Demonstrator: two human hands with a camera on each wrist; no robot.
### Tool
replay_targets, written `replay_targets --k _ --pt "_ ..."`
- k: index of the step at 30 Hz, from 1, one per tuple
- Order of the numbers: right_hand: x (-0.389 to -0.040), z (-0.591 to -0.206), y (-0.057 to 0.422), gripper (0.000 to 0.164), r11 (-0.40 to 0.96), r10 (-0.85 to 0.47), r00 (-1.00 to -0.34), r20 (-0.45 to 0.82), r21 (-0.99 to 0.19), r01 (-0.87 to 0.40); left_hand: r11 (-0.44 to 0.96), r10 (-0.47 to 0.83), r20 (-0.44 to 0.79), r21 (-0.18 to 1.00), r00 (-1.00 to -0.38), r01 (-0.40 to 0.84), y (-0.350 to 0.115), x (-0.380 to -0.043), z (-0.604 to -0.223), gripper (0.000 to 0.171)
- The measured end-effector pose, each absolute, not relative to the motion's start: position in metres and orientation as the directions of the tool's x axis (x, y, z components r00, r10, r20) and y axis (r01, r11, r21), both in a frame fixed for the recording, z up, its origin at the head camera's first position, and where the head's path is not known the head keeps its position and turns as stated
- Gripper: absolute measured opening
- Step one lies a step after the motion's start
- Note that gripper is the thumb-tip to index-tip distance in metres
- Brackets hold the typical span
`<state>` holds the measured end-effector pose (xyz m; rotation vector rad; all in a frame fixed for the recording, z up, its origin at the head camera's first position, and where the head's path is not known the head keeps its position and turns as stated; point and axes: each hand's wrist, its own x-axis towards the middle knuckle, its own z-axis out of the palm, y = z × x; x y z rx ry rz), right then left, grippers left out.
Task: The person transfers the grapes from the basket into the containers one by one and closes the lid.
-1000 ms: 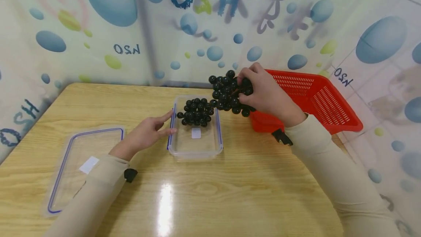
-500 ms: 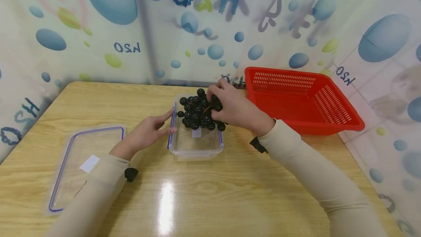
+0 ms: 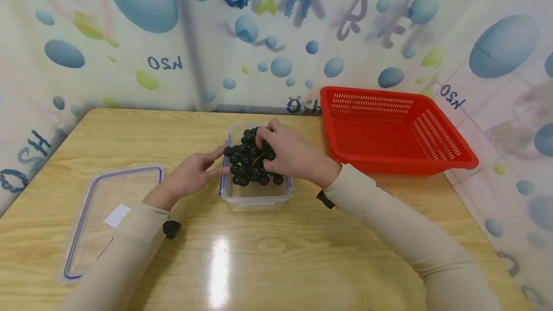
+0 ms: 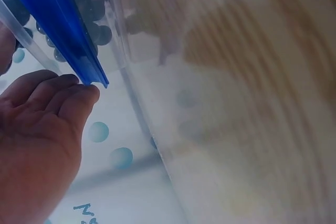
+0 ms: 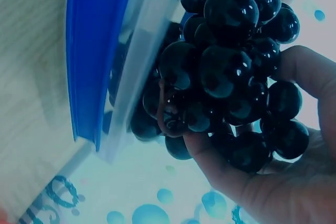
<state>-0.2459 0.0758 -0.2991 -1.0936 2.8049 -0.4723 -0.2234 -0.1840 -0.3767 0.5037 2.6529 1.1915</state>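
The right hand (image 3: 294,155) grips grapes (image 3: 246,162) over the box (image 3: 255,200)! The left hand (image 3: 192,175), relaxed, touches its side

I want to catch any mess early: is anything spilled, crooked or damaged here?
Nothing stands out. The right hand grips dark grapes at the clear container, whose side the left hand touches; no loose grapes show on the table. The lid, partly hidden by a sleeve, lies flat; the red basket stands upright.

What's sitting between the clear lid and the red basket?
Between the lid and the basket, the head view shows the left hand, the clear container, and dark grapes held by the right hand.
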Motion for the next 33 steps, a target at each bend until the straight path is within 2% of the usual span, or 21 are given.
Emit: replay_targets --k 14,21,25,33 --pt "-0.237 -0.326 0.074 0.031 0.672 -0.719 -0.694 -0.035 -0.287 -0.683 0.63 0.394 -0.057 0.744 -0.917 0.224 -0.183 -0.223 -0.375 0.074" --pt "-0.235 -0.335 0.082 0.066 0.639 -0.724 -0.688 0.044 -0.334 -0.693 0.631 0.392 -0.049 0.741 -0.919 0.23 -0.185 -0.222 -0.374 0.074" --pt "-0.237 -0.338 0.085 0.069 0.635 -0.72 -0.692 0.054 -0.353 -0.687 0.635 0.388 -0.06 0.741 -0.92 0.22 -0.185 -0.222 -0.373 0.075" --pt "-0.238 -0.35 0.079 0.073 0.589 -0.802 -0.597 -0.001 -0.165 -0.791 0.647 0.375 -0.086 0.738 -0.923 0.194 -0.183 -0.222 -0.371 0.075"
